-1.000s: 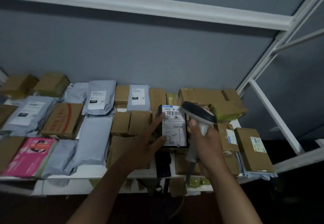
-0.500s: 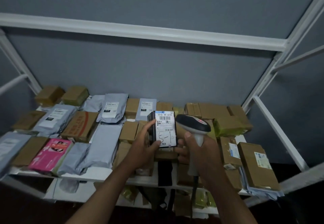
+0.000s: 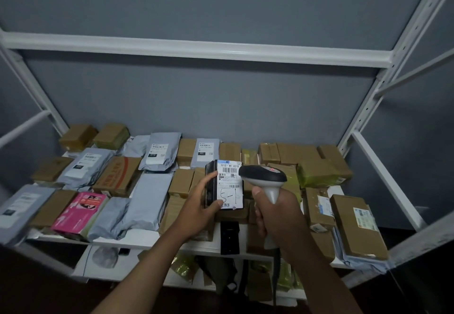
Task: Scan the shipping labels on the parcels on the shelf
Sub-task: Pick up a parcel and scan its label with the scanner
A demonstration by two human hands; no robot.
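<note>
Counting two hands (image 3: 196,209), one scanner (image 3: 264,178), one black parcel (image 3: 222,186) held up, one pink box (image 3: 79,211) around 8 o'clock, roughly seven grey mailers (image 3: 149,202).

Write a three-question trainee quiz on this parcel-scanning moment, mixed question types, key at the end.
1. True or false: the right hand grips the barcode scanner by its handle.
2. Multiple choice: the left hand holds a) a pink package, b) a black parcel with a white shipping label, c) a grey mailer.
3. Fill in: the pink package lies on the shelf to the person's ____.

Key: 1 true; 2 b; 3 left.
</note>
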